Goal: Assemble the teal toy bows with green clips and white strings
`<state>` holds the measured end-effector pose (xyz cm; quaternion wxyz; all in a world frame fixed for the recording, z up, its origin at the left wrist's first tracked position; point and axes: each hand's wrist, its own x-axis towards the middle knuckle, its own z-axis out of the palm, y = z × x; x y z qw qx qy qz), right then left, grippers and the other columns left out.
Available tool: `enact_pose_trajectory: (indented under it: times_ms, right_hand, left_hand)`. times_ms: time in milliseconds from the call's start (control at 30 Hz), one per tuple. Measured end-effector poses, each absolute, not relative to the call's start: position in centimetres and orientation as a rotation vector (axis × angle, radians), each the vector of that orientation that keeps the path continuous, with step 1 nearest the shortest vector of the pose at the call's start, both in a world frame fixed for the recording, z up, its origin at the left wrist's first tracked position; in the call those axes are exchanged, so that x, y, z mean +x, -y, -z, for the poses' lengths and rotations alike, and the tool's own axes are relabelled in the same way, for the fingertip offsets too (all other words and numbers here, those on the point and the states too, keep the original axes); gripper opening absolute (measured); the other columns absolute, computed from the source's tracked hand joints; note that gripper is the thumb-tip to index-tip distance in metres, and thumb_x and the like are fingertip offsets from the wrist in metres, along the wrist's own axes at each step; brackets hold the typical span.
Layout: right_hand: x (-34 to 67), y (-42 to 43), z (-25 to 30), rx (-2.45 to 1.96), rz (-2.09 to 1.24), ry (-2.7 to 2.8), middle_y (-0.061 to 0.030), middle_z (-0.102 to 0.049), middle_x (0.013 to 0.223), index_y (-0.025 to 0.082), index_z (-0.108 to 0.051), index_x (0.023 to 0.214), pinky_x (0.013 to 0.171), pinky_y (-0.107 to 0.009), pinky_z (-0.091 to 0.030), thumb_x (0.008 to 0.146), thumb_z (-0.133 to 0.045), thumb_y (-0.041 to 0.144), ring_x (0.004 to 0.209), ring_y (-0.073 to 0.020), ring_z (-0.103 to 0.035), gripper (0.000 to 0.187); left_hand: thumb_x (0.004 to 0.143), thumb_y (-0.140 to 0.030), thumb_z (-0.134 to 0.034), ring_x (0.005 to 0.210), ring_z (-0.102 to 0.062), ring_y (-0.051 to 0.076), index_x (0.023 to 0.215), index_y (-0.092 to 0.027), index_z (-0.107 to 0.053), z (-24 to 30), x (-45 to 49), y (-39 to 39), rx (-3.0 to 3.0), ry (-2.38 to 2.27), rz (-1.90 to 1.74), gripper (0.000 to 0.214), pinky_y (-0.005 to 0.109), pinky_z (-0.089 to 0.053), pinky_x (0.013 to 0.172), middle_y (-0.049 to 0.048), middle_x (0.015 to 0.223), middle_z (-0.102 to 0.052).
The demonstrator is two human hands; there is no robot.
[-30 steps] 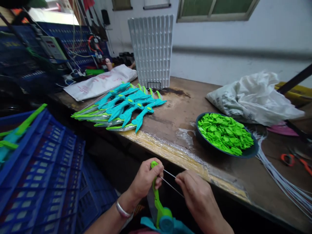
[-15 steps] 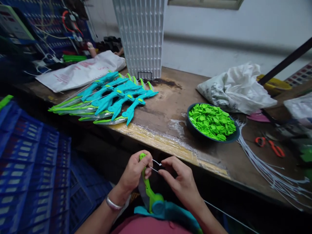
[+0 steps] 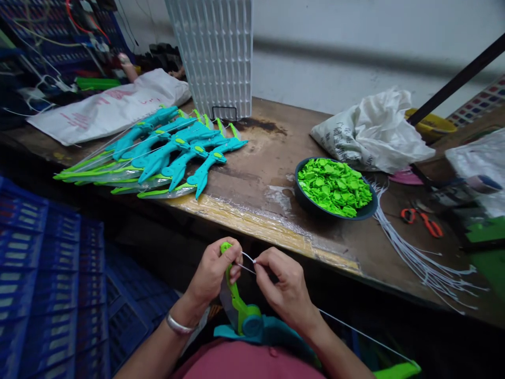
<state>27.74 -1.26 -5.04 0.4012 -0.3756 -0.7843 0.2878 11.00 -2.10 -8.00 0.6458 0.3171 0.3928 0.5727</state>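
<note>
My left hand [image 3: 213, 271] is closed around the green limb tip of a turquoise and green toy bow [image 3: 238, 302], which lies across my lap. A white string [image 3: 248, 256] loops out from beside those fingers. My right hand [image 3: 282, 287] pinches the string's end between thumb and fingertips, just right of the left hand. More string [image 3: 365, 337] runs from under my right forearm down to the bow's other green limb [image 3: 398, 370] at the lower right. The bow's turquoise middle is partly hidden by my right arm.
Several assembled toy bows [image 3: 179, 150] lie piled on the workbench [image 3: 264, 163]. A dark bowl [image 3: 302, 204] of green parts, a bundle of white strings [image 3: 410, 250], orange-handled pliers [image 3: 430, 226] and a white sack [image 3: 366, 131] sit rightward. Blue crates [image 3: 51, 273] stand left.
My right hand has moved slightly closer to the left and now grips the string's end more tightly. The view has shifted, bringing the bow's far green limb into sight.
</note>
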Motion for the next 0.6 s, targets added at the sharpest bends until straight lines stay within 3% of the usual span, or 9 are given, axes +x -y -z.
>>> enact_pose_trajectory:
  times_ms: [300, 433, 533, 600]
  right_hand:
    - [29.4, -1.1, 4.8, -1.071, -0.036, 2.021, -0.0009, -0.049, 0.066, 0.022, -0.048, 0.069, 0.062, -0.032, -0.038, 0.091, -0.052, 0.008, 0.065, -0.0164, -0.047, 0.026]
    - [28.3, -0.4, 4.1, -0.858, 0.017, 2.155, -0.0061, -0.064, 0.079, 0.019, -0.061, 0.090, 0.067, -0.034, -0.050, 0.091, -0.053, 0.005, 0.074, -0.0192, -0.060, 0.016]
    - [28.5, 1.1, 4.0, -0.635, 0.116, 2.196, -0.0103, -0.074, 0.096, 0.017, -0.066, 0.113, 0.077, -0.039, -0.060, 0.091, -0.057, 0.009, 0.089, -0.0247, -0.070, 0.025]
    - [29.3, 2.1, 4.5, -0.610, 0.141, 2.209, -0.0075, -0.076, 0.095, 0.022, -0.068, 0.118, 0.076, -0.040, -0.063, 0.091, -0.062, 0.014, 0.088, -0.0260, -0.074, 0.029]
  left_hand:
    - [0.086, -0.039, -0.074, 0.043, -0.039, 0.006, 0.072, -0.017, -0.054, 7.9, 11.3, 2.4, 0.691, -0.873, -1.308, 0.033, 0.018, -0.035, 0.038, -0.0045, 0.057, -0.047]
    - [0.084, -0.041, -0.075, 0.041, -0.038, 0.007, 0.070, -0.016, -0.056, 7.4, 10.9, 1.4, 0.680, -0.769, -1.358, 0.034, 0.019, -0.035, 0.036, -0.0029, 0.057, -0.049]
    - [0.081, -0.038, -0.078, 0.039, -0.037, 0.006, 0.066, -0.015, -0.058, 6.1, 7.4, 0.0, 0.669, -0.781, -1.587, 0.033, 0.018, -0.031, 0.034, -0.0033, 0.054, -0.046]
    - [0.078, -0.034, -0.080, 0.040, -0.035, 0.005, 0.067, -0.015, -0.058, 4.8, 3.2, -0.9, 0.628, -0.825, -1.813, 0.031, 0.016, -0.029, 0.034, -0.0039, 0.056, -0.045]
